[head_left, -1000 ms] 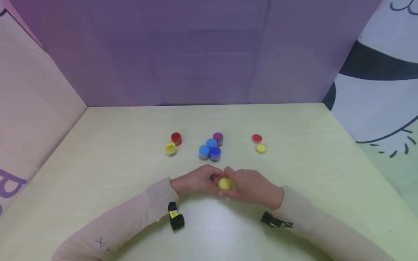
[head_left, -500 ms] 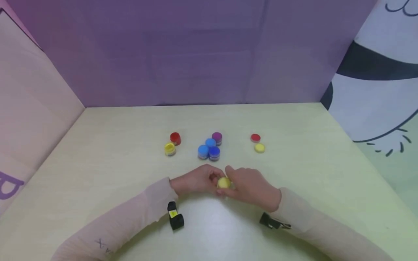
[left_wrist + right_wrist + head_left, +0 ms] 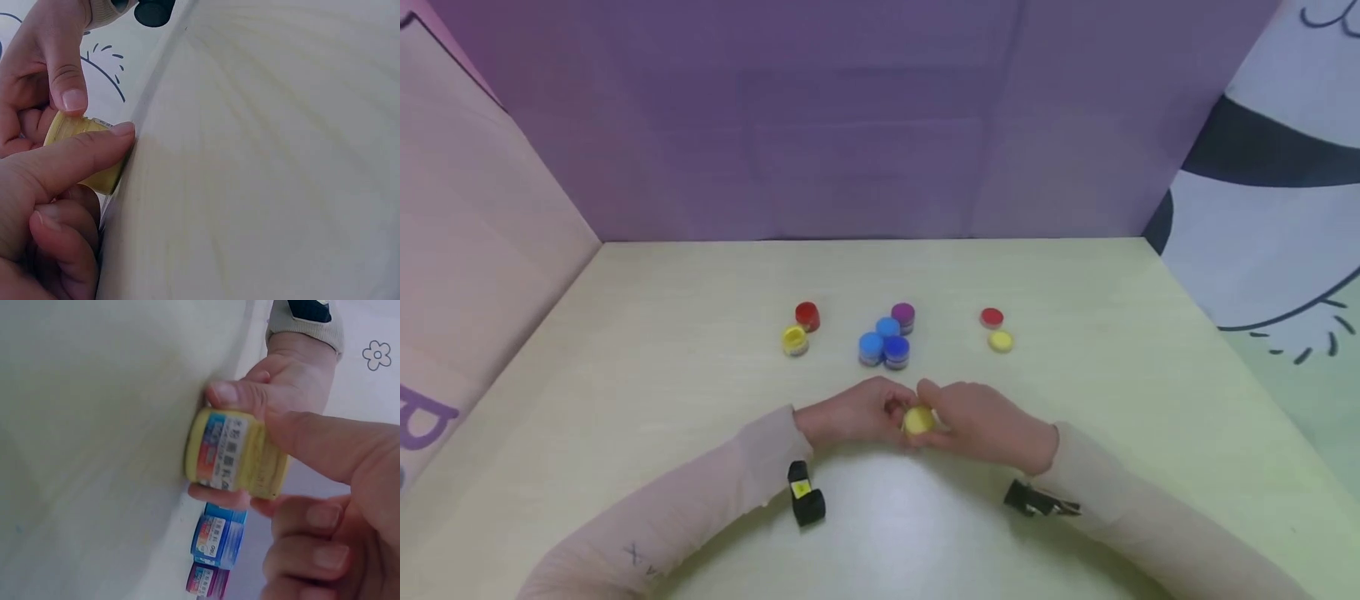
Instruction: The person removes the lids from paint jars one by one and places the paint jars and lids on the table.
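Note:
A yellow paint jar (image 3: 919,422) with a printed label is held between both hands above the near middle of the table. My left hand (image 3: 859,414) grips its body between thumb and fingers, as the right wrist view shows. My right hand (image 3: 991,427) pinches the jar's yellow lid (image 3: 269,469) between thumb and forefinger. The lid sits on the jar. In the left wrist view the left thumb and the right fingers hide part of the jar.
Beyond the hands stand two light blue jars (image 3: 871,348), a dark blue jar (image 3: 897,352) and a purple jar (image 3: 903,317). An uncovered yellow jar (image 3: 795,342) and red jar (image 3: 807,317) stand left. A red lid (image 3: 992,317) and yellow lid (image 3: 1001,341) lie right.
Both hands stay around the yellow jar in nearly the same place. The right hand's fingers have shifted slightly on the lid. The jars and lids on the table keep their places.

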`<move>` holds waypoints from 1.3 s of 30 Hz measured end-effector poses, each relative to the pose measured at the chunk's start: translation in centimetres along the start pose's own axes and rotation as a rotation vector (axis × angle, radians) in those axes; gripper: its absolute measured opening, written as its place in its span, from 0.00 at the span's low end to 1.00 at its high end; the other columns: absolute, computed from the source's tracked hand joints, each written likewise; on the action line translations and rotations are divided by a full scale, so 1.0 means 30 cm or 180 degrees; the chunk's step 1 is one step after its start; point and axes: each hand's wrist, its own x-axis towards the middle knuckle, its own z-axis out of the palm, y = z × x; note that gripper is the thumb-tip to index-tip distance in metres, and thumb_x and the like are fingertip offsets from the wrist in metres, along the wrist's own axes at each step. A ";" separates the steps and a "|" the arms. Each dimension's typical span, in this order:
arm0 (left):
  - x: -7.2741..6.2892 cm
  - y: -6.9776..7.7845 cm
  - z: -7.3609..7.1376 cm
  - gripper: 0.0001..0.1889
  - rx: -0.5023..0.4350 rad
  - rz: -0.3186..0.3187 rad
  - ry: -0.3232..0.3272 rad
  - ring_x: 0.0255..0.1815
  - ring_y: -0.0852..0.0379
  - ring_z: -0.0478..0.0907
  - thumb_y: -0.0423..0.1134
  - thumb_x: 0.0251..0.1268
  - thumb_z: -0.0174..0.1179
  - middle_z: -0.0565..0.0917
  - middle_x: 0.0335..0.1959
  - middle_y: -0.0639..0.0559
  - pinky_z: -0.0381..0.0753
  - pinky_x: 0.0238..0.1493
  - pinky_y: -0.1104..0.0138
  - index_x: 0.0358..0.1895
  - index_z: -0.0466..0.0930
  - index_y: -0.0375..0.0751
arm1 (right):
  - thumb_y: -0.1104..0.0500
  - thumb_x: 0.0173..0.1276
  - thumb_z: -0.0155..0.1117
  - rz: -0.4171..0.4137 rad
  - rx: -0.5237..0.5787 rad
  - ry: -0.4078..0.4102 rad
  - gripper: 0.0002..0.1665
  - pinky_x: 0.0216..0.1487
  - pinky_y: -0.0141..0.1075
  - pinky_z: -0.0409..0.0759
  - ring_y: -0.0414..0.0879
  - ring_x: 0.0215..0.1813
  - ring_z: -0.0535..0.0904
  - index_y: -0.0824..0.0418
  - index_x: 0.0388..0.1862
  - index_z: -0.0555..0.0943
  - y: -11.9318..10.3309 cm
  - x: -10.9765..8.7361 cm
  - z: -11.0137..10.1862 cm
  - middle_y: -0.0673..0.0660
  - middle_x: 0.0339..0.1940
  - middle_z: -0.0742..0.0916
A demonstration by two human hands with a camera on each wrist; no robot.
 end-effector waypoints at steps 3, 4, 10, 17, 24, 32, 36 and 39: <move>-0.002 0.002 -0.002 0.16 -0.0022 -0.0004 0.0009 0.27 0.58 0.70 0.37 0.52 0.71 0.74 0.20 0.53 0.68 0.35 0.68 0.45 0.83 0.55 | 0.55 0.63 0.65 -0.0237 -0.0004 0.0001 0.15 0.24 0.27 0.67 0.37 0.21 0.65 0.59 0.42 0.70 0.013 0.000 -0.008 0.46 0.19 0.72; -0.004 0.003 -0.003 0.16 -0.0017 -0.0019 0.0018 0.27 0.58 0.70 0.37 0.51 0.71 0.74 0.20 0.53 0.68 0.35 0.68 0.45 0.82 0.54 | 0.55 0.64 0.65 -0.0330 -0.0017 0.0012 0.15 0.25 0.27 0.68 0.37 0.21 0.65 0.59 0.44 0.71 0.018 0.001 -0.010 0.46 0.19 0.73; -0.008 0.007 -0.002 0.16 -0.0008 -0.0165 0.0043 0.29 0.57 0.71 0.38 0.49 0.72 0.73 0.20 0.53 0.68 0.39 0.66 0.43 0.81 0.53 | 0.59 0.64 0.64 -0.0641 -0.0110 0.0047 0.16 0.31 0.28 0.73 0.37 0.24 0.69 0.59 0.50 0.75 0.035 0.002 -0.016 0.47 0.23 0.79; -0.005 0.012 0.003 0.12 -0.0081 -0.0152 0.0004 0.33 0.58 0.73 0.36 0.50 0.71 0.74 0.21 0.54 0.69 0.43 0.65 0.38 0.81 0.50 | 0.61 0.66 0.61 -0.0699 -0.0053 -0.0026 0.15 0.38 0.32 0.77 0.38 0.29 0.75 0.56 0.52 0.76 0.050 -0.002 -0.022 0.50 0.31 0.84; 0.001 0.013 0.007 0.15 -0.0130 -0.0148 0.0000 0.28 0.59 0.70 0.34 0.49 0.71 0.72 0.20 0.53 0.67 0.37 0.68 0.42 0.82 0.48 | 0.56 0.65 0.63 -0.0591 0.0145 0.0002 0.19 0.25 0.27 0.68 0.34 0.21 0.65 0.58 0.53 0.74 0.053 -0.005 -0.014 0.44 0.18 0.72; 0.001 0.007 0.004 0.12 -0.0126 -0.0079 0.0032 0.28 0.59 0.69 0.35 0.52 0.70 0.74 0.21 0.54 0.69 0.37 0.69 0.42 0.84 0.49 | 0.39 0.59 0.65 0.0335 0.0271 0.0136 0.25 0.17 0.27 0.56 0.37 0.15 0.60 0.55 0.37 0.69 -0.002 -0.001 0.022 0.45 0.13 0.66; 0.002 0.005 0.004 0.12 -0.0130 -0.0019 0.0022 0.25 0.59 0.69 0.34 0.54 0.68 0.74 0.20 0.53 0.69 0.36 0.69 0.43 0.84 0.49 | 0.34 0.57 0.64 0.0592 0.0139 0.0155 0.27 0.17 0.29 0.58 0.39 0.16 0.63 0.55 0.33 0.69 -0.022 0.004 0.035 0.47 0.14 0.68; 0.004 0.005 0.004 0.12 -0.0113 -0.0024 0.0020 0.24 0.58 0.69 0.34 0.54 0.69 0.73 0.18 0.53 0.69 0.37 0.69 0.42 0.84 0.49 | 0.34 0.58 0.63 0.0692 0.0032 0.0155 0.28 0.17 0.29 0.59 0.40 0.16 0.64 0.55 0.33 0.69 -0.030 0.008 0.039 0.48 0.14 0.70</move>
